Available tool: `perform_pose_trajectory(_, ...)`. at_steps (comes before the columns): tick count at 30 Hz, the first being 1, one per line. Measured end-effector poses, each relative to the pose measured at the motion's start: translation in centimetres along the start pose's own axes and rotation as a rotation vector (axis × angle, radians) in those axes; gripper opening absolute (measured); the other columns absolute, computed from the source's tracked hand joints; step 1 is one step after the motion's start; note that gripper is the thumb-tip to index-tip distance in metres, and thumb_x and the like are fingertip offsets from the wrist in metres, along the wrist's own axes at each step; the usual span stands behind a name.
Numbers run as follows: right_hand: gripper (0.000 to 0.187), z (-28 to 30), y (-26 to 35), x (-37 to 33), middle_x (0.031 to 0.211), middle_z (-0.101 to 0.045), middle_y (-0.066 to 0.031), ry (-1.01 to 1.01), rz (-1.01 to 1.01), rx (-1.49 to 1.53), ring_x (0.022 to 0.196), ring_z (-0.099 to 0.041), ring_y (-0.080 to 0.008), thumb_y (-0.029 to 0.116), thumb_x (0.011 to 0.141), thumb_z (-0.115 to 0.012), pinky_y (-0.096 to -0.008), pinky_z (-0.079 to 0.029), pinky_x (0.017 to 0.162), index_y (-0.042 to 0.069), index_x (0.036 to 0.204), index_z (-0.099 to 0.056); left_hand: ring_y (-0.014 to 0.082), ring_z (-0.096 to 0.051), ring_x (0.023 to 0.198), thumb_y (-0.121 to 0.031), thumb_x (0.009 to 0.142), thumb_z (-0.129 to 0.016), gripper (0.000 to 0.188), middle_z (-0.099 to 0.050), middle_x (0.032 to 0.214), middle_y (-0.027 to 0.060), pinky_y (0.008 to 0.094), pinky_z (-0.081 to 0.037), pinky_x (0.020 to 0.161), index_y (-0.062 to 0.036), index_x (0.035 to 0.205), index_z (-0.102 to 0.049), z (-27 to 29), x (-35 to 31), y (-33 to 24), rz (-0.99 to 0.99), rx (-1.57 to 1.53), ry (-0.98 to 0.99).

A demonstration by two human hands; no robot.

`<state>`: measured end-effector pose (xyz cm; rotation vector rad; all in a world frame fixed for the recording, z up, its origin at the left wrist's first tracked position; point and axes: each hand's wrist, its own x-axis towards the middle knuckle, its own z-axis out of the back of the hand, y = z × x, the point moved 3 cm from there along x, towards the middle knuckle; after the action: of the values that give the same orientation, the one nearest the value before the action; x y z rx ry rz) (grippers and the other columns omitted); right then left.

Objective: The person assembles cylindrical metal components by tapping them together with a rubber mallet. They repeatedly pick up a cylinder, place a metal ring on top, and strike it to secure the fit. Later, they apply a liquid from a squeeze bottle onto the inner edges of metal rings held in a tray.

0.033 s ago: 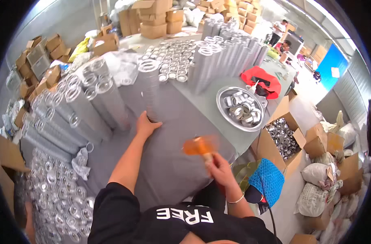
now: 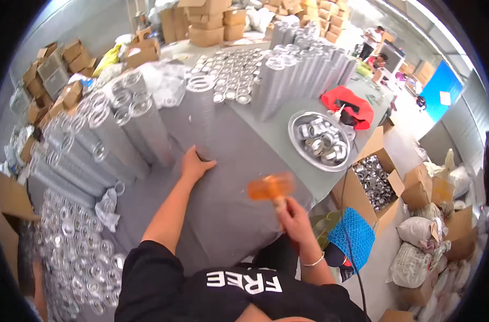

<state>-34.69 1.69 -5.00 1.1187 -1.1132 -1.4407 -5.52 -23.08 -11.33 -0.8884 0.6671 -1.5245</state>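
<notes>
My left hand (image 2: 196, 166) is wrapped round the foot of a tall grey tube (image 2: 201, 121) with metal rings at its top end. The tube stands upright on the dark grey table cover, and its lower part looks blurred. In my right hand (image 2: 296, 219) is a mallet (image 2: 271, 187) with an orange head and a pale handle, gripped by that handle. The mallet's head hovers over the cover, to the right of the tube and apart from it. Motion smears its edges.
Similar tubes (image 2: 110, 129) crowd the left side, and more (image 2: 287, 80) stand at the back. Loose metal rings (image 2: 83, 257) cover the near left. A metal bowl (image 2: 291, 131) of rings, a red cloth bag (image 2: 349, 99) and an open carton (image 2: 357, 201) lie right.
The mallet and my right hand have shifted slightly up and to the right. My left hand still grips the tube's foot; the whole view has moved a little.
</notes>
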Motion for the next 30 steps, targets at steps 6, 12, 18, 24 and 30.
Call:
perform_pose_trajectory(6, 0.031, 0.4, 5.3, -0.5, 0.075, -0.056, 0.0014, -0.032, 0.188, 0.16, 0.058, -0.052, -0.0054, 0.025, 0.101, -0.061, -0.0214, -0.04, 0.05, 0.002, 0.121, -0.058, 0.026, -0.07, 0.102, -0.02, 0.064, -0.092, 0.059, -0.072, 0.11, 0.0135, 0.038, -0.054, 0.089, -0.0014, 0.113, -0.065, 2.0, -11.0, -2.8, 0.075, 0.069, 0.069)
perform_pose_trajectory(12, 0.042, -0.7, 16.8, 0.3, 0.08, -0.06, -0.0035, 0.059, 0.536, -0.134, 0.064, -0.055, -0.0087, 0.027, 0.099, -0.065, -0.0246, -0.044, 0.056, 0.0, 0.129, -0.057, 0.0328, -0.066, 0.104, -0.024, 0.065, -0.09, 0.059, -0.068, 0.113, 0.0128, 0.0419, -0.053, 0.088, -0.0052, 0.114, -0.063, 3.1, -18.6, -3.9, 0.036, -0.016, 0.081)
perform_pose_trajectory(18, 0.045, -3.1, 22.7, -0.9, 0.08, -0.06, -0.0129, 0.281, 0.853, -0.716, 0.069, -0.061, -0.0273, 0.022, 0.089, -0.075, -0.0347, -0.049, 0.065, 0.002, 0.126, -0.06, 0.0293, -0.06, 0.122, -0.025, 0.063, -0.09, 0.078, -0.062, 0.132, 0.012, 0.0395, -0.049, 0.102, -0.0094, 0.133, -0.058, 3.2, -21.5, -3.0, -0.093, 0.102, -0.003)
perform_pose_trajectory(24, 0.042, -4.1, 20.5, -1.2, 0.078, -0.06, -0.0135, 0.241, 0.633, -0.799, 0.068, -0.059, -0.0297, 0.024, 0.088, -0.076, -0.034, -0.047, 0.064, 0.004, 0.122, -0.062, 0.0244, -0.057, 0.126, -0.027, 0.062, -0.095, 0.092, -0.061, 0.133, 0.0141, 0.0399, -0.045, 0.107, -0.0037, 0.138, -0.049, 13.8, -23.2, -16.1, -0.357, -0.703, -0.229)
perform_pose_trajectory(30, 0.038, -6.2, 12.2, 1.6, 0.071, -0.055, -0.0082, 0.096, 0.429, -0.426, 0.063, -0.053, -0.0149, 0.025, 0.092, -0.073, -0.0309, -0.044, 0.059, 0.0, 0.119, -0.063, 0.0154, -0.066, 0.101, -0.019, 0.063, -0.094, 0.075, -0.068, 0.109, 0.0072, 0.0313, -0.052, 0.09, -0.0056, 0.125, -0.054, 13.1, -19.5, -17.1, -0.34, -0.584, -0.087)
